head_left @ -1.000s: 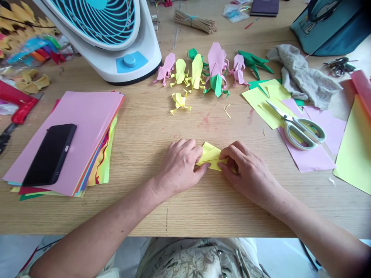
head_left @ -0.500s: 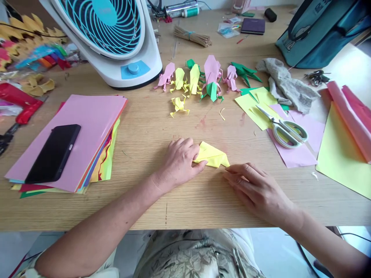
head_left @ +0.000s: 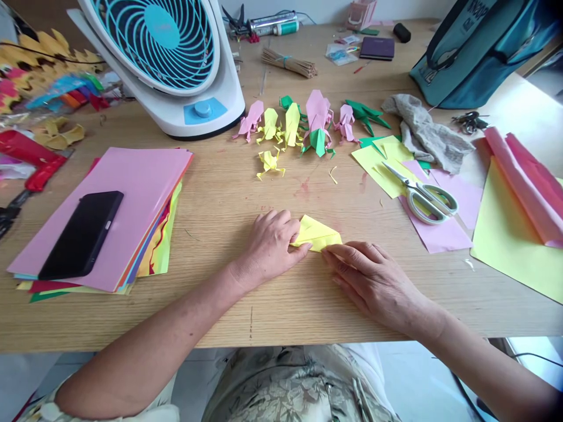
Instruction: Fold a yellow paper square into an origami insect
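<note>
A folded piece of yellow paper lies on the wooden table in front of me. My left hand rests curled on its left end, thumb and fingers pinching the paper. My right hand lies flat with fingers stretched out, fingertips touching the paper's lower right edge. Beyond it stands a row of finished origami figures in pink, yellow and green, with one small yellow figure set apart in front.
A stack of coloured paper with a black phone lies at left. A blue-white fan stands behind. Scissors rest on cut sheets at right, near a grey cloth, teal bag and rolled pink paper.
My right hand let go of the paper's right end, drew back, opened flat, then slid its fingertips against the lower right edge. The left hand stayed put.
</note>
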`<control>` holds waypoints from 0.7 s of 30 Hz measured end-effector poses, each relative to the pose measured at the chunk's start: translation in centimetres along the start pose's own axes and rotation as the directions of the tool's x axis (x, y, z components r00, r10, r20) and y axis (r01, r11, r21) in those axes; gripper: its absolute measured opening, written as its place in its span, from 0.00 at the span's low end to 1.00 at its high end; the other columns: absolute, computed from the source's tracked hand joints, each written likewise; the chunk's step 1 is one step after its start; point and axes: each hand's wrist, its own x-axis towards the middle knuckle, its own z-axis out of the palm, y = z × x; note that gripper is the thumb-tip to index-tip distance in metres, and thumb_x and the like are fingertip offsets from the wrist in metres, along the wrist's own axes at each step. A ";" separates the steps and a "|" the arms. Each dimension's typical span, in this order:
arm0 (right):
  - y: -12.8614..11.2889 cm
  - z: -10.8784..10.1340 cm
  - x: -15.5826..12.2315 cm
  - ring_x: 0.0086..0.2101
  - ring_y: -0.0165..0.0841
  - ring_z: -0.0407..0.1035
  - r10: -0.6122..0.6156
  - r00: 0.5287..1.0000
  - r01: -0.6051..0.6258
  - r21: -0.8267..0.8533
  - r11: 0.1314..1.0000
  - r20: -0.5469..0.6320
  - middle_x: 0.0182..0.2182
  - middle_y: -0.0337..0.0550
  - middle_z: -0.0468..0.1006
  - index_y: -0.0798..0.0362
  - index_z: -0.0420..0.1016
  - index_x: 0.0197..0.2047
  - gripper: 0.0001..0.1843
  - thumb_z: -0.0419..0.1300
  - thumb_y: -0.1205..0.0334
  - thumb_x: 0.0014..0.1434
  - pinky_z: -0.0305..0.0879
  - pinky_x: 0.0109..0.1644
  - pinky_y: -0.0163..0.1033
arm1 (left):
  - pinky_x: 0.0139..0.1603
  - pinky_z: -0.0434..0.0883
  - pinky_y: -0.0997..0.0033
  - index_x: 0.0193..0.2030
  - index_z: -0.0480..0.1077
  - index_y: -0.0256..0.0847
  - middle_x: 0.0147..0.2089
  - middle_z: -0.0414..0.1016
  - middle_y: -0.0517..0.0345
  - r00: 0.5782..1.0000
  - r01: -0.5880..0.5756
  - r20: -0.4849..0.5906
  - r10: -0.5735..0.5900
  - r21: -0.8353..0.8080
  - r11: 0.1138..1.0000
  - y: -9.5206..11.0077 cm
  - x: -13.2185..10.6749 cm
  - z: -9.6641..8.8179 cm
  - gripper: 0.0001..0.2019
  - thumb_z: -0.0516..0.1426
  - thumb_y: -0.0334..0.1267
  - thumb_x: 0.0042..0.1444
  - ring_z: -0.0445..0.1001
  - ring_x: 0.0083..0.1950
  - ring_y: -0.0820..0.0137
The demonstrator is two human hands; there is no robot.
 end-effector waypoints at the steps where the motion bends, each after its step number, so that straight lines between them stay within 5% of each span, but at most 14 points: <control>1: 0.0 0.0 0.0 0.49 0.43 0.66 0.000 1.000 0.000 0.004 1.000 0.002 0.56 0.51 0.75 0.59 0.69 0.62 0.20 0.54 0.66 0.69 0.66 0.51 0.48 | 0.41 0.61 0.62 0.30 0.63 0.41 0.37 0.69 0.55 1.000 0.001 0.001 -0.001 0.001 1.000 0.0 0.0 0.0 0.13 0.60 0.46 0.58 0.68 0.42 0.62; 14: 0.1 0.3 -0.8 0.45 0.41 0.69 0.047 0.995 -0.039 0.095 0.995 -0.084 0.49 0.58 0.74 0.63 0.70 0.57 0.16 0.54 0.71 0.67 0.69 0.48 0.47 | 0.41 0.61 0.63 0.29 0.63 0.41 0.36 0.69 0.55 1.000 -0.018 -0.019 0.018 0.011 1.000 -0.2 -0.1 0.3 0.13 0.60 0.45 0.58 0.68 0.42 0.62; 21: 0.0 0.0 -0.5 0.50 0.45 0.67 -0.034 0.999 0.036 0.045 0.998 -0.041 0.56 0.56 0.73 0.59 0.67 0.63 0.21 0.55 0.70 0.67 0.68 0.51 0.50 | 0.40 0.60 0.63 0.29 0.62 0.41 0.37 0.69 0.55 1.000 -0.013 -0.014 0.013 0.010 1.000 -0.1 0.0 0.2 0.15 0.59 0.47 0.59 0.68 0.42 0.62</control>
